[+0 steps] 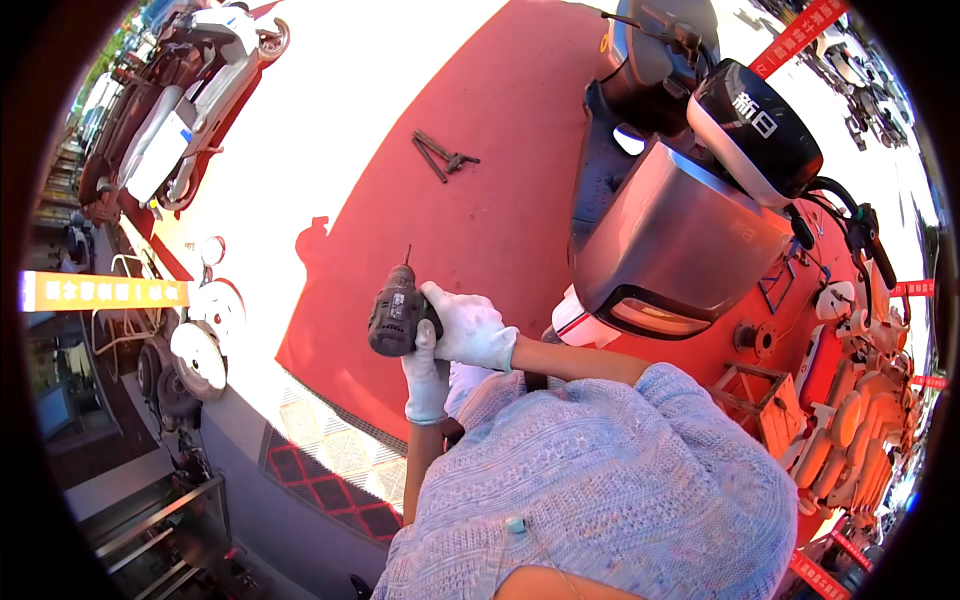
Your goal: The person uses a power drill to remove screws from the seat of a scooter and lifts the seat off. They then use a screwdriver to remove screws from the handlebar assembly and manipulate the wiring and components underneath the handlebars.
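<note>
A dark cordless drill (pixel 392 315), with a bit pointing away from me, is held in both my white-gloved hands. My left hand (pixel 426 375) grips it from below, fingers closed at its handle. My right hand (pixel 462 330) is closed on its side, thumb near the top. Beyond them, a tool of crossed metal bars (pixel 443 158) lies on the red mat (pixel 420 230). To the right stands a scooter with a grey front body (pixel 675 240), a black-and-white head (pixel 750 135) and handlebar.
At left are a white scooter (pixel 170 130), white discs (pixel 215 320), dark wheels (pixel 172 380) and metal racks (pixel 150 530). A second dark scooter body (pixel 650 80) stands at top right. A wooden crate (pixel 760 400), a spool (pixel 752 340) and stacked parts (pixel 855 430) sit at right.
</note>
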Action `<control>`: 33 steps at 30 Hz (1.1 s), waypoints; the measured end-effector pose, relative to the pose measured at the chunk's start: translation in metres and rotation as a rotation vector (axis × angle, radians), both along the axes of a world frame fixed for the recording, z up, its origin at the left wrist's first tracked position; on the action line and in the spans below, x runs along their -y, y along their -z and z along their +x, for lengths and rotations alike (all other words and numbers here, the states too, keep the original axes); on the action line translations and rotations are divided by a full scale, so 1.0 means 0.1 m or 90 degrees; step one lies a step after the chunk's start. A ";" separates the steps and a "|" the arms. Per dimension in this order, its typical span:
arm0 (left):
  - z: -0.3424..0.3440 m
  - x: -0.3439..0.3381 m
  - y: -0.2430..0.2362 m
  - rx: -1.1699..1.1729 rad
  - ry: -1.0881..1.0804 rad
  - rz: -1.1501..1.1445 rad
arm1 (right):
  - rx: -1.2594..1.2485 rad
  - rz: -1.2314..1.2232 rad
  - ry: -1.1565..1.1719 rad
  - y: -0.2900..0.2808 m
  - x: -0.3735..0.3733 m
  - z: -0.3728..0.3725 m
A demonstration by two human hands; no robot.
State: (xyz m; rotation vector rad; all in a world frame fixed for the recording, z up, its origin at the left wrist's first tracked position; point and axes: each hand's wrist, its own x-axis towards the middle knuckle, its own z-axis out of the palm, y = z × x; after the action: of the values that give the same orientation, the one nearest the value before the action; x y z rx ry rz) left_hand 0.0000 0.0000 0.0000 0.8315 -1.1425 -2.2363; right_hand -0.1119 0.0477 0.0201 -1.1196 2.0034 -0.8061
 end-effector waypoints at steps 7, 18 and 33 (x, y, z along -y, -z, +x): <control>-1.17 1.80 -0.07 -0.031 0.228 -0.162 | -0.135 -0.339 0.129 -0.12 1.15 -1.01; -3.39 3.11 -0.06 -0.262 0.324 0.313 | 0.451 -0.871 0.770 -0.23 0.53 -4.19; -6.98 3.49 -0.25 -0.099 0.634 0.244 | 0.392 -1.340 1.390 0.49 0.30 -6.92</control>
State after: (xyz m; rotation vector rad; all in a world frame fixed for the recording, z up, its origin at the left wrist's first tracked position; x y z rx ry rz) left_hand -0.6975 -0.3492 0.0249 0.1710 -1.2160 -3.3295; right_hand -0.8034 0.0177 -0.0291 -0.9327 -0.1093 2.2356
